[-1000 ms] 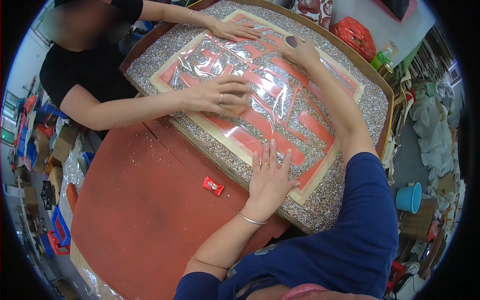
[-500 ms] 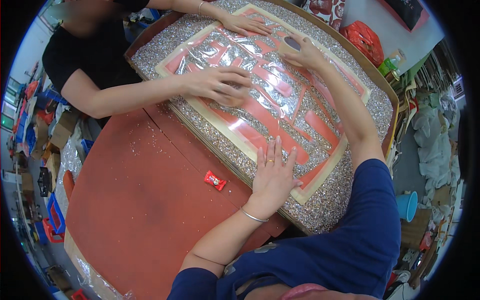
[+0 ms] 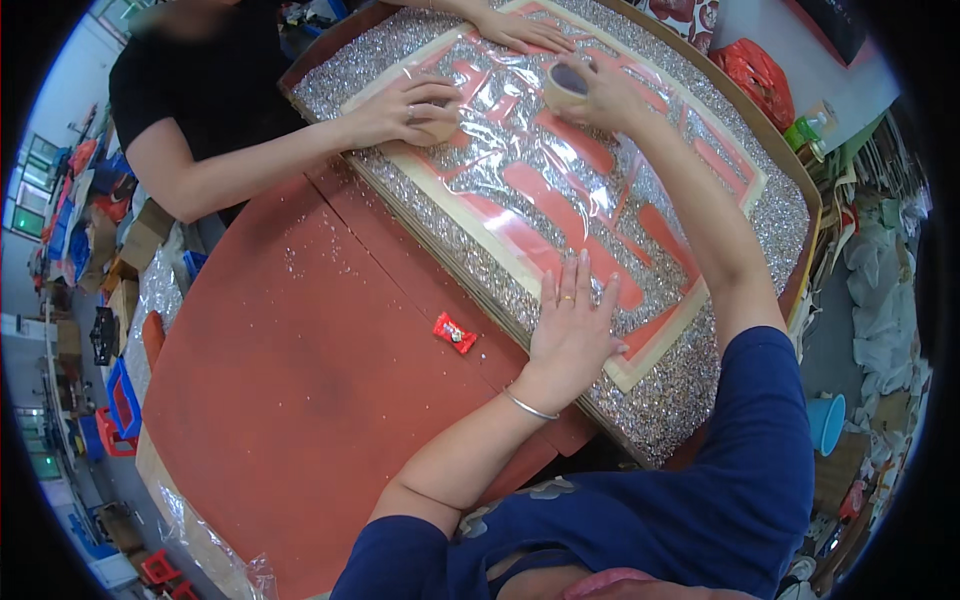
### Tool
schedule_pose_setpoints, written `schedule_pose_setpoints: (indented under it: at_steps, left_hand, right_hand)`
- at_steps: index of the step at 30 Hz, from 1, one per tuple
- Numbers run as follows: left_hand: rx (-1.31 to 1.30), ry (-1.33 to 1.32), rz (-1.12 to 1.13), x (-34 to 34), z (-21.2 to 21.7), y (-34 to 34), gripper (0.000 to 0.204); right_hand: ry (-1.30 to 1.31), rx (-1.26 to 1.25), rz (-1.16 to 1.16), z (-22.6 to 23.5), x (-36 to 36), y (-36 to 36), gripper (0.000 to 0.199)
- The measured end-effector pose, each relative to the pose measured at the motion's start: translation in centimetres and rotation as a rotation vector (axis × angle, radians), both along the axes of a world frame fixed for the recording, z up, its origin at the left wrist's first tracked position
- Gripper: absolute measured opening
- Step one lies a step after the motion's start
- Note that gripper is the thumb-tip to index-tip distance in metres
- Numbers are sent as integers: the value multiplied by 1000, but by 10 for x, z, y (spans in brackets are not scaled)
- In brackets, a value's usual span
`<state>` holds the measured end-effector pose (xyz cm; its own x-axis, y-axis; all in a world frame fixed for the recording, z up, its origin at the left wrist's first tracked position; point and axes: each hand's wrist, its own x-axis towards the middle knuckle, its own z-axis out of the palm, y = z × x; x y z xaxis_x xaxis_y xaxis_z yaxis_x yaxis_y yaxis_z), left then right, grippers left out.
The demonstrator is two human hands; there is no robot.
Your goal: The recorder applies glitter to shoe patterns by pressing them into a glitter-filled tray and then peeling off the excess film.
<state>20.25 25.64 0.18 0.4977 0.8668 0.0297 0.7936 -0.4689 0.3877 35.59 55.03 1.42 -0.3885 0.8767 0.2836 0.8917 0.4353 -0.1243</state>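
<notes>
My left hand point(image 3: 572, 335) lies flat, fingers spread, on the near edge of a clear plastic sheet point(image 3: 540, 185) with pinkish-red cut-out shapes and a cream border. It wears a ring and a silver bangle. My right hand point(image 3: 612, 98) reaches farther over the sheet, its fingers wrapped round a tan roll of tape point(image 3: 566, 92) with a dark middle, which rests on the sheet. Under the sheet, small glittering stones point(image 3: 690, 405) fill a large shallow tray point(image 3: 813, 230).
Across the tray, a co-worker in black lays one hand point(image 3: 525, 30) flat on the sheet and grips a round tan thing point(image 3: 435, 128) with the other. A red-wrapped candy point(image 3: 455, 333) lies on the reddish-brown table point(image 3: 290, 400). A red plastic bag point(image 3: 752, 82) stands beyond the tray's far rim.
My right hand has slid the roll a little left and nearer across the sheet. My left hand stays put. The co-worker's gripping hand has moved left and away. The view has shifted slightly.
</notes>
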Motion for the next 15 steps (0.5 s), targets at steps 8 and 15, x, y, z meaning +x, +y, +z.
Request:
schedule_pose_setpoints:
  at_steps: [8,15]
  left_hand:
    - [-10,-17,16,-4,-7,-6,81]
    - [-17,-10,-8,2,-10,-2,81]
  right_hand:
    - [2,92,19,4,-11,-68,77]
    - [-8,140,-273,-7,31,-86,76]
